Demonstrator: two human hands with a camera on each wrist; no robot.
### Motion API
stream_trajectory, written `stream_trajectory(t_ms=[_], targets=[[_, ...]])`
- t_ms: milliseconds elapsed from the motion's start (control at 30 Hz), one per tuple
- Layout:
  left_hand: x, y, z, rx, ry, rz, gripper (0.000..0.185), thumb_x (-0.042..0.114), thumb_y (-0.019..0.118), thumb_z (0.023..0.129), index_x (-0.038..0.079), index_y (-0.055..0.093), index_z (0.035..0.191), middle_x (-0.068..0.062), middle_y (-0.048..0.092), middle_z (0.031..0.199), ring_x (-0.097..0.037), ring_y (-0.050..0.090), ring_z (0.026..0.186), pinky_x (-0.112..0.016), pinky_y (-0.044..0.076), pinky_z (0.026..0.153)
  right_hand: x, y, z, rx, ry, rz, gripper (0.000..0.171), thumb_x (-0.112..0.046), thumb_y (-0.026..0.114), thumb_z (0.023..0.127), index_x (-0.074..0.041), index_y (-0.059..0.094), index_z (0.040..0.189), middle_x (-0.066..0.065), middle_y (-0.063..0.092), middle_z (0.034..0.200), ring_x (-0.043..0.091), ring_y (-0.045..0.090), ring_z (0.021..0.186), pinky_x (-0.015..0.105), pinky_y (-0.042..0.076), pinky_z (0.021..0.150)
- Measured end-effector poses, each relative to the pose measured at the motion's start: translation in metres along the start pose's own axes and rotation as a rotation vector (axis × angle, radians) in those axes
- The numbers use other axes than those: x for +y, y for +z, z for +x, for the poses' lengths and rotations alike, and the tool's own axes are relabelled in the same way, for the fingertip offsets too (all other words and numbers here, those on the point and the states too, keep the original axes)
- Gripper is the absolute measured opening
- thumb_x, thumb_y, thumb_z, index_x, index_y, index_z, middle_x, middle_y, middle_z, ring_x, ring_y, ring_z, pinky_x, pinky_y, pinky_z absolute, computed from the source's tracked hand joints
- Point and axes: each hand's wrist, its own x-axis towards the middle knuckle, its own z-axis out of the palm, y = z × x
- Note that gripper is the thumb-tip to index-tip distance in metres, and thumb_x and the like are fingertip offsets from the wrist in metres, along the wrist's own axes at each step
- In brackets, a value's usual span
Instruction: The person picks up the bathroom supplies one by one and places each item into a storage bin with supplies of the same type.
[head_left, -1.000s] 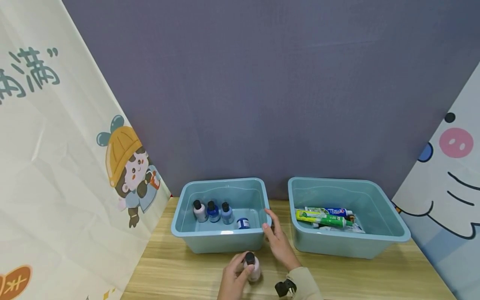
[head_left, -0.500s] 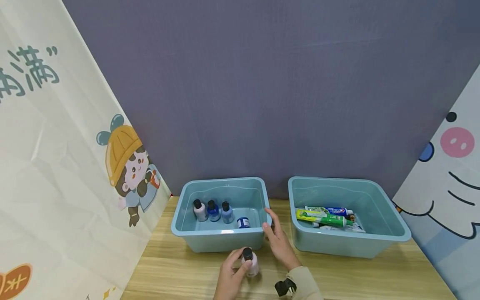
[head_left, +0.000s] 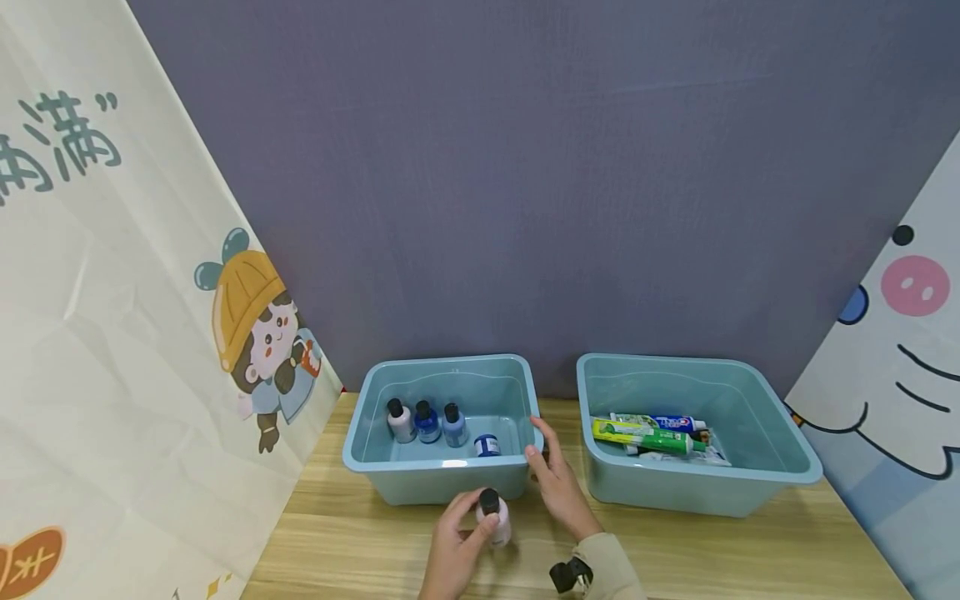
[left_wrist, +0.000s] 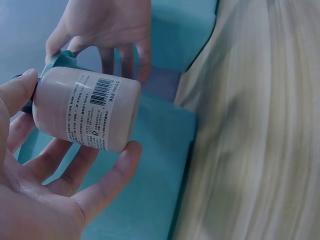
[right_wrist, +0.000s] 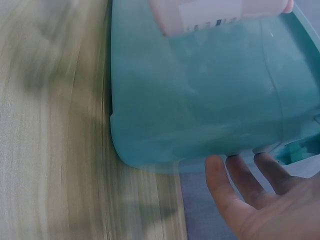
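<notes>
A light wooden table (head_left: 360, 533) stands against a grey-violet fabric backdrop (head_left: 525, 183). At far left hangs a cream banner (head_left: 112, 333) printed with a cartoon child in a yellow hat; at far right hangs a pale banner (head_left: 900, 358) with a cartoon animal face.

On the table, left of centre, sits a teal plastic bin (head_left: 442, 479). Inside it stand three small black-capped bottles (head_left: 426, 423) in a row, with a small blue jar (head_left: 486, 447) just to their right.

In front of this bin's near wall, the left hand (head_left: 450, 550) grasps a pale pink bottle with a black cap (head_left: 492, 518), thumb on one side and fingers curled round the other. The bottle is upright in the head view, held above the table and just outside the bin. The left wrist view shows the same bottle (left_wrist: 85, 110) with its barcode label facing the camera.

The right hand (head_left: 555, 483) lies just right of the bottle, fingers extended and relaxed, touching the bin's near right corner; it grips nothing. The right wrist view shows those fingers (right_wrist: 240, 185) under the bin's rim.

Further right, apart from the first, a second teal bin (head_left: 697, 487) holds several toothpaste tubes (head_left: 648, 435) lying flat.
</notes>
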Motion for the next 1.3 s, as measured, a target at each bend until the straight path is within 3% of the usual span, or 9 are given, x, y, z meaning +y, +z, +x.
stream_trajectory(t_ms=[667, 1000, 1300], targets=[[0.009, -0.009, 0.005, 0.090, 0.029, -0.008, 0.032, 0.018, 0.078, 0.090, 0.012, 0.072, 0.121, -0.005, 0.071, 0.118, -0.005, 0.064, 0.106, -0.027, 0.060, 0.076, 0.001, -0.001, 0.001, -0.006, 0.011, -0.004, 0.051, -0.047, 0.044, 0.108, -0.042, 0.027, 0.156, 0.018, 0.030, 0.165, 0.044, 0.046, 0.139, 0.062, 0.052, 0.096], [0.013, -0.010, 0.006, 0.136, 0.114, -0.020, 0.028, 0.011, 0.079, 0.089, 0.016, 0.075, 0.116, -0.005, 0.072, 0.112, -0.007, 0.065, 0.102, -0.029, 0.061, 0.072, -0.001, -0.001, 0.001, -0.010, 0.018, 0.001, 0.052, -0.048, 0.044, 0.108, -0.041, 0.027, 0.156, 0.017, 0.030, 0.166, 0.044, 0.045, 0.139, 0.063, 0.051, 0.097], [0.018, -0.013, 0.006, 0.144, 0.107, -0.038, 0.031, 0.009, 0.081, 0.087, 0.018, 0.075, 0.115, -0.003, 0.072, 0.113, -0.006, 0.065, 0.103, -0.032, 0.061, 0.074, -0.001, -0.001, 0.001, -0.006, 0.016, -0.006, 0.051, -0.048, 0.043, 0.108, -0.041, 0.027, 0.156, 0.017, 0.030, 0.166, 0.044, 0.046, 0.139, 0.062, 0.051, 0.096]])
